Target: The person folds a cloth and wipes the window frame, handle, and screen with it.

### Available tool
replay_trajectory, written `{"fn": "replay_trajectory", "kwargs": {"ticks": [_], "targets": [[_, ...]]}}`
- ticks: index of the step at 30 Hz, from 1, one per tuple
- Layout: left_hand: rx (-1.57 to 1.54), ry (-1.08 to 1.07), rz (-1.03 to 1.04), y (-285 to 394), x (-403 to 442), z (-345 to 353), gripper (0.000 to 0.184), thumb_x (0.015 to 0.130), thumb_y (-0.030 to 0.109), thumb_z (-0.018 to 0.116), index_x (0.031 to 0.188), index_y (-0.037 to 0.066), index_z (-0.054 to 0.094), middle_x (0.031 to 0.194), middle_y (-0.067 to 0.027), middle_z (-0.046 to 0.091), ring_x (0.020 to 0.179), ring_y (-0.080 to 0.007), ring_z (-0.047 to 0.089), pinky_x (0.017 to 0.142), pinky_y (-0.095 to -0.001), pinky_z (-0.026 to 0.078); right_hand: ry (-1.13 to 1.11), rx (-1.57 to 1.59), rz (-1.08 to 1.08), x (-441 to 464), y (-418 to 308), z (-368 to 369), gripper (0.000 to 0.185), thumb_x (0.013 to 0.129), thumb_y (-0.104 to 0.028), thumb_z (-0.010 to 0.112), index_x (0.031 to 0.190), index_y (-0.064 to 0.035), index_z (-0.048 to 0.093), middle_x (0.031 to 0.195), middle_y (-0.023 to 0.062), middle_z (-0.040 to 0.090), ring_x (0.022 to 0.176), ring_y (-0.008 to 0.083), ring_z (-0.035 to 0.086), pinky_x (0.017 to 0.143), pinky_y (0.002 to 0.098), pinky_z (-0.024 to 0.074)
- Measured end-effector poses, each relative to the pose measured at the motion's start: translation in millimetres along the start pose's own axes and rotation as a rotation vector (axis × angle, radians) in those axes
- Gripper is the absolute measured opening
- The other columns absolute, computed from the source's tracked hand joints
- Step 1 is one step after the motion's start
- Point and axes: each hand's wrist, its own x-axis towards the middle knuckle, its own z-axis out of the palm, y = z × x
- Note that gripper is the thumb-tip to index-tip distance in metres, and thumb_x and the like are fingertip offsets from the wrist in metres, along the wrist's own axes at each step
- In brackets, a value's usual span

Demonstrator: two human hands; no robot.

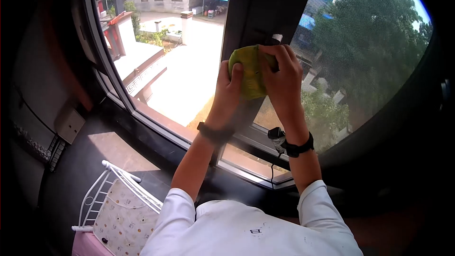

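Note:
A folded yellow-green cloth (251, 78) is held up in front of the dark window frame (246, 14). My left hand (229, 87) grips its left side, with the thumb pressed on the face toward me. At the cloth's upper right edge, my right hand (283, 78) pinches it between thumb and fingers. Both hands are closed on the cloth. Black bands circle both wrists. Part of a light-coloured window handle (277, 38) shows just above my right hand.
An open-looking window section (189, 66) is at left, a mesh screen (379, 42) at right. A small black object (276, 133) with a cord hangs by the lower frame. At lower left stands a white metal bed frame (95, 192) with a patterned pad (124, 213).

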Motion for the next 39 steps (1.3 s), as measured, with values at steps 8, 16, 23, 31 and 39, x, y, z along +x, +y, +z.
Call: {"fn": "replay_trajectory", "kwargs": {"ticks": [8,16,23,31,39], "targets": [[0.119,0.059,0.093,36.7,24.8,13.2,0.043,0.095,0.029,0.060,0.116,-0.003,0.041,0.101,-0.0129,0.058,0.088,-0.0132,0.060,0.072,-0.0246,0.051,0.054,-0.223,-0.162,52.9,14.5,1.3,0.008,0.081,-0.016,0.067,0.082,-0.0110,0.061,0.080,0.0036,0.060,0.066,0.0228,0.065,0.051,0.0322,0.0512],[0.257,0.117,0.076,-2.9,-11.3,-3.1,0.042,0.090,0.017,0.063,0.120,-0.002,0.039,0.106,-0.0142,0.057,0.093,-0.0149,0.058,0.078,-0.0262,0.050,-0.156,-0.252,-0.033,-24.1,27.0,7.7,0.011,0.076,-0.014,0.064,0.082,-0.0112,0.055,0.078,0.0037,0.057,0.070,0.0230,0.066,0.051,0.0350,0.0531],[0.437,0.194,0.004,-46.9,-65.5,-30.0,0.044,0.093,0.025,0.060,0.123,0.001,0.039,0.115,-0.0103,0.052,0.105,-0.0154,0.054,0.088,-0.0279,0.047,-0.161,0.140,-0.080,-117.8,31.2,1.2,0.016,0.077,-0.017,0.066,0.089,-0.0096,0.057,0.084,0.0061,0.055,0.070,0.0238,0.062,0.055,0.0357,0.0499],[0.544,0.197,-0.087,-104.4,-73.0,12.2,0.041,0.093,0.025,0.061,0.122,0.001,0.042,0.112,-0.0093,0.053,0.099,-0.0182,0.056,0.082,-0.0297,0.049,0.090,0.319,0.202,-146.9,45.4,-52.4,0.036,0.069,0.002,0.074,0.102,-0.0040,0.059,0.097,0.0126,0.060,0.080,0.0308,0.065,0.067,0.0346,0.0542],[0.791,0.103,-0.169,-117.9,-101.2,63.5,0.036,0.092,0.026,0.060,0.109,-0.002,0.048,0.095,-0.0228,0.062,0.087,-0.0373,0.063,0.073,-0.0424,0.048,-0.071,0.303,0.559,-242.0,64.6,-84.1,0.040,0.074,0.005,0.068,0.111,-0.0030,0.054,0.083,0.0097,0.056,0.067,0.0164,0.058,0.059,0.0278,0.0491]]}}
